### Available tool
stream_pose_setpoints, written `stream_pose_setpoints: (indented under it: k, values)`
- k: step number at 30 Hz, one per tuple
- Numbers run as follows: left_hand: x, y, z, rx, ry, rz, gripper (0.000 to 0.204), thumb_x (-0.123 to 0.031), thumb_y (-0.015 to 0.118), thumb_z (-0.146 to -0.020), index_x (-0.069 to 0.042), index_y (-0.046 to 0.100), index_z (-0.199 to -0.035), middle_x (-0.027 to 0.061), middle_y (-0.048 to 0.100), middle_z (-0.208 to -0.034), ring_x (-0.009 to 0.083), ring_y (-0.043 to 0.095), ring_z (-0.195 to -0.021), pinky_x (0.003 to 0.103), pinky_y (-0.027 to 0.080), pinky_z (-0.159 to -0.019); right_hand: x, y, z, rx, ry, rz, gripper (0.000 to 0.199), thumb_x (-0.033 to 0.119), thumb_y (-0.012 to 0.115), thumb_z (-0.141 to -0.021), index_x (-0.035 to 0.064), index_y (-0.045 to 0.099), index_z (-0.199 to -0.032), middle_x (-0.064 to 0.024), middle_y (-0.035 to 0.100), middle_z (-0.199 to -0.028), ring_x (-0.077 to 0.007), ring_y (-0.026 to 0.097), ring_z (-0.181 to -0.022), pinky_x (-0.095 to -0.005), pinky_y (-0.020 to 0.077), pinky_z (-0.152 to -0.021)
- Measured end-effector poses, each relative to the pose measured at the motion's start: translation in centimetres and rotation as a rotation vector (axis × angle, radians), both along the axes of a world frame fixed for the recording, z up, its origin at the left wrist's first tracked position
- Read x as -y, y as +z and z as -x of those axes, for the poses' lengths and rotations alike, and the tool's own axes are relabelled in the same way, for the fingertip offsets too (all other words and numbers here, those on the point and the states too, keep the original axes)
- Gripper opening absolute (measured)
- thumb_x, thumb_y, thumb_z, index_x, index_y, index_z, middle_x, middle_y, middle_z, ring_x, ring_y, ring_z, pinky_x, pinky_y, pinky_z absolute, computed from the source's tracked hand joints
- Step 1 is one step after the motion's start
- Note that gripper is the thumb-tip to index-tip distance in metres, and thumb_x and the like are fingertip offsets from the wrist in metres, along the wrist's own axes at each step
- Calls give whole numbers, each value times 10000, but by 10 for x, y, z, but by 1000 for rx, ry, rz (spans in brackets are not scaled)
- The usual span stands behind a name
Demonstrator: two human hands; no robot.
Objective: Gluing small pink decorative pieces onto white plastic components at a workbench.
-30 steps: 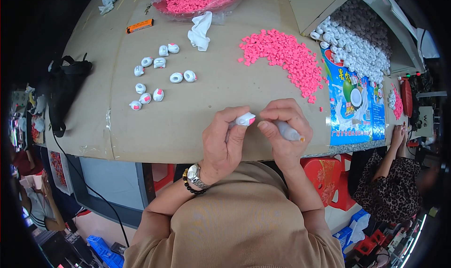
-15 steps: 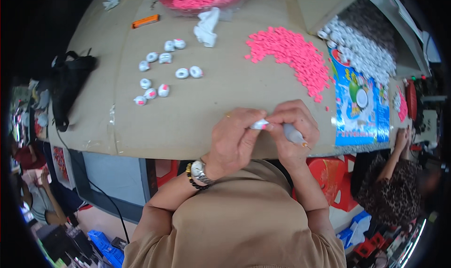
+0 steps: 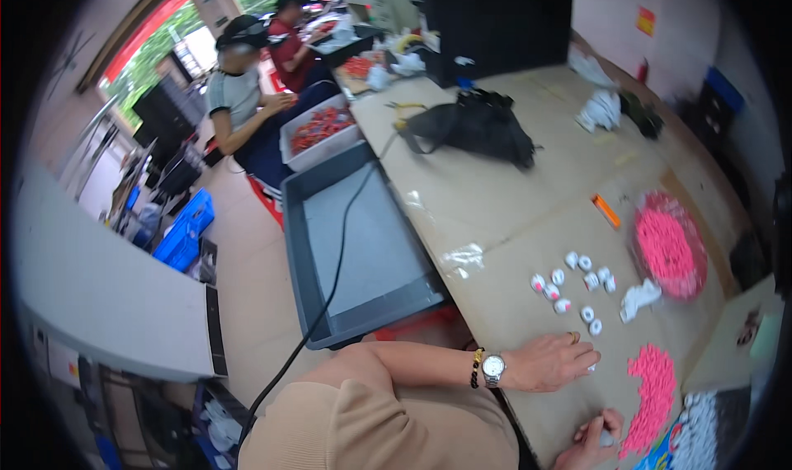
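My left hand (image 3: pixel 551 363), wearing a watch and a dark beaded bracelet, is low over the table with its fingers curled. At its fingertips shows a bit of a small white rounded piece, mostly covered. My right hand (image 3: pixel 590 444) is closed around a small translucent squeeze bottle (image 3: pixel 607 439), close to the table's front edge. Beyond the left hand stand several white rounded pieces (image 3: pixel 563 306), some with pink spots. To the right lies a spread of small pink pieces (image 3: pixel 653 392).
A bag of pink pieces (image 3: pixel 667 243), an orange cutter (image 3: pixel 606 210), a white crumpled cloth (image 3: pixel 639 298) and a black bag (image 3: pixel 474 128) lie on the table (image 3: pixel 511 223). A grey tub (image 3: pixel 363 247) stands beside it, crossed by a black cable. Two people sit beyond.
The view has swung to the left, bringing the tub and the two people into fuller sight. My hands have come apart; the left has taken the white piece away from the bottle.
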State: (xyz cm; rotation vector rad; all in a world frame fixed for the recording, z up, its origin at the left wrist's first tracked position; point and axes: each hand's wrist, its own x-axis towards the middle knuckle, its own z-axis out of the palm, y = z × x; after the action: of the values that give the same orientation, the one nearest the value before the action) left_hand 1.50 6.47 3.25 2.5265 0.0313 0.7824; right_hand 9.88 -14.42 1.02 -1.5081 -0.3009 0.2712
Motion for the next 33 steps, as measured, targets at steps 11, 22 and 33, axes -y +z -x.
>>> stream_pose_setpoints:
  k: [11,22,33]
  values:
    - [-16,-20,8,-50,318,-301,207,-136,575,-832,-40,540,-1013,57,518,-893,198,556,-691,311,495,-563,-10,8,12,-54,21,88,111,-32,588,-825,32,585,-915,-46,550,-720,-112,475,-584,-246,385,-524]
    - [-19,-24,14,118,327,-250,320,-93,552,-800,-3,553,-1107,68,551,-964,203,557,-776,306,498,-621,-17,24,8,-175,133,318,120,87,607,-885,48,545,-981,-42,539,-696,-119,473,-584,-254,411,-548]
    - [-52,-15,21,527,177,-107,230,-138,591,-856,-34,638,-1056,104,633,-1030,259,607,-999,395,487,-870,-81,-1,36,-75,347,86,143,175,598,-901,60,522,-940,-60,554,-695,-143,508,-579,-273,434,-523]
